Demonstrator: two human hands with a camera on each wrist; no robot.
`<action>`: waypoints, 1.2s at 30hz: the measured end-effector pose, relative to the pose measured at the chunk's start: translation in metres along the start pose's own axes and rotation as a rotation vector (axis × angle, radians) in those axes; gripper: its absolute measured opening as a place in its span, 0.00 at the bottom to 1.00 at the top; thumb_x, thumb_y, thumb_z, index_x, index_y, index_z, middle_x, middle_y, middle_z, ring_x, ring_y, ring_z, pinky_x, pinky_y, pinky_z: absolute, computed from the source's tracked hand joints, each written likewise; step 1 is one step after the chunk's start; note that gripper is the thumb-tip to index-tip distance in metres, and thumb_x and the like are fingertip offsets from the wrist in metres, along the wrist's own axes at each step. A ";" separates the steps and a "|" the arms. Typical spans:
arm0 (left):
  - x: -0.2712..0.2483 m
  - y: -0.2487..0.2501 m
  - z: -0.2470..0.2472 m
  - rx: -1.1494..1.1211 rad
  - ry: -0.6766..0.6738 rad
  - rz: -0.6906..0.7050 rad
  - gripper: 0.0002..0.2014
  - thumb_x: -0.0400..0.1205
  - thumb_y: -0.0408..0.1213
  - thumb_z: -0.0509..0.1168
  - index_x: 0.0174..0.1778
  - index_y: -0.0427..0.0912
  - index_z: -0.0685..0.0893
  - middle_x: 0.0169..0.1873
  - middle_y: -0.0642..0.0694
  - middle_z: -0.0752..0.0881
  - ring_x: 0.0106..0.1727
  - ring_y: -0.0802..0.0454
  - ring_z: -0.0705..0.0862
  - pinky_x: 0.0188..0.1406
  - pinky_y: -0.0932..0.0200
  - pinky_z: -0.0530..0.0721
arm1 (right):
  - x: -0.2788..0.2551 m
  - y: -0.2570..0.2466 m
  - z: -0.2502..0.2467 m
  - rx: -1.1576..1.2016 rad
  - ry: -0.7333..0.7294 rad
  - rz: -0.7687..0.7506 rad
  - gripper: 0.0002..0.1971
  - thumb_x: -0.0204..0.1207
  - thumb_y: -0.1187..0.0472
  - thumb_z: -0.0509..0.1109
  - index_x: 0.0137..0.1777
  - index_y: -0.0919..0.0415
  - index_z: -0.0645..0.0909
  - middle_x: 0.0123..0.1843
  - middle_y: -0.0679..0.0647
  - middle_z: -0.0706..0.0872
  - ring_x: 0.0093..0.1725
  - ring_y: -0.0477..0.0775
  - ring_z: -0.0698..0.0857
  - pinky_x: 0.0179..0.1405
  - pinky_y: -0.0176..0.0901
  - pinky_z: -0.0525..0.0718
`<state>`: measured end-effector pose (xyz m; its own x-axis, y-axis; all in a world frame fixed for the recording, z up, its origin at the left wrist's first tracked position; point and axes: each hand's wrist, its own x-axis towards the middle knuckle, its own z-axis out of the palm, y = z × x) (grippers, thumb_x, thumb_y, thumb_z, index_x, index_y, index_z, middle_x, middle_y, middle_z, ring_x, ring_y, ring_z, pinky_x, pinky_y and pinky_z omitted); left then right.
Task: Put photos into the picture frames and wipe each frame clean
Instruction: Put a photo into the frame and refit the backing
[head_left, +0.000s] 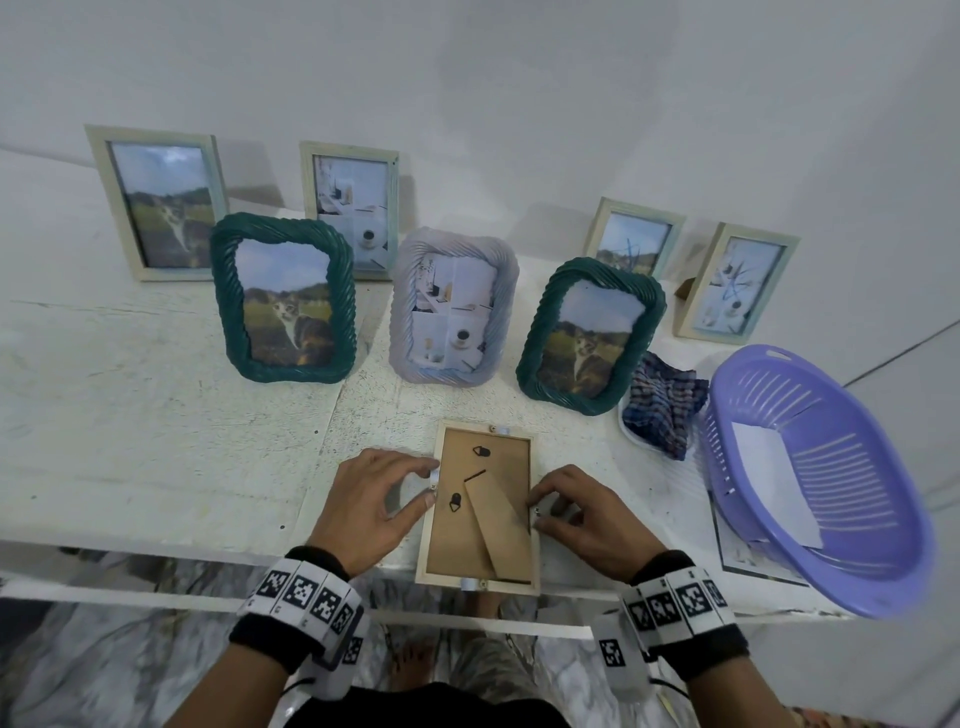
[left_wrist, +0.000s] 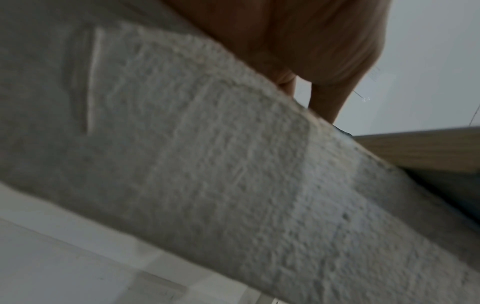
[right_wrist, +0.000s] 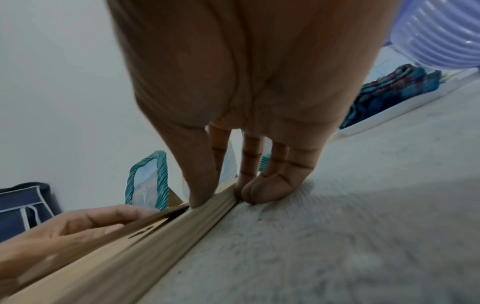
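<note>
Frame (head_left: 480, 506) face-down between your fingers, so clips are reachable | left hand (head_left: 371, 506) pinches left-edge clip | right hand (head_left: 587, 519) pinches right-edge clip

Left hand (head_left: 363, 506), lower centre-left of head view: bare, no glove, no ring. Right hand (head_left: 587, 519), lower centre-right: bare too. Black wristband (head_left: 270, 642) on left wrist, white band of black-and-white square marker tiles (head_left: 306, 597) over it. Same black band and marker tiles (head_left: 675, 605) on right wrist. Thin dark cables trail from both. Bare feet, patterned shorts at bottom centre.
</note>
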<state>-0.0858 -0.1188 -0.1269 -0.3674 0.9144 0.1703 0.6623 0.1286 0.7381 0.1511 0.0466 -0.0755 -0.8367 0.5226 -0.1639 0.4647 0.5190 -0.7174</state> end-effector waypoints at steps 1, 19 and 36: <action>0.000 0.000 0.000 0.001 -0.002 0.001 0.18 0.78 0.60 0.60 0.61 0.63 0.82 0.54 0.68 0.84 0.61 0.61 0.76 0.60 0.53 0.68 | 0.003 -0.001 -0.001 -0.012 -0.019 0.002 0.08 0.74 0.60 0.75 0.49 0.47 0.82 0.52 0.42 0.79 0.44 0.43 0.81 0.42 0.28 0.76; -0.001 -0.004 0.004 0.008 0.000 0.093 0.14 0.81 0.54 0.61 0.59 0.66 0.86 0.52 0.65 0.81 0.59 0.58 0.77 0.58 0.42 0.76 | 0.008 -0.002 0.014 -0.066 0.156 0.011 0.10 0.73 0.56 0.76 0.39 0.56 0.77 0.41 0.42 0.77 0.37 0.42 0.76 0.36 0.28 0.72; -0.001 -0.004 0.004 0.043 -0.004 0.049 0.17 0.81 0.58 0.59 0.64 0.65 0.81 0.55 0.66 0.81 0.61 0.63 0.74 0.60 0.52 0.70 | 0.034 -0.026 0.003 -0.297 0.245 0.029 0.14 0.77 0.53 0.68 0.62 0.55 0.78 0.53 0.50 0.80 0.51 0.52 0.79 0.49 0.44 0.79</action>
<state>-0.0857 -0.1189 -0.1328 -0.3317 0.9213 0.2029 0.7069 0.1003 0.7001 0.1095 0.0490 -0.0640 -0.7444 0.6677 0.0112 0.5813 0.6562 -0.4812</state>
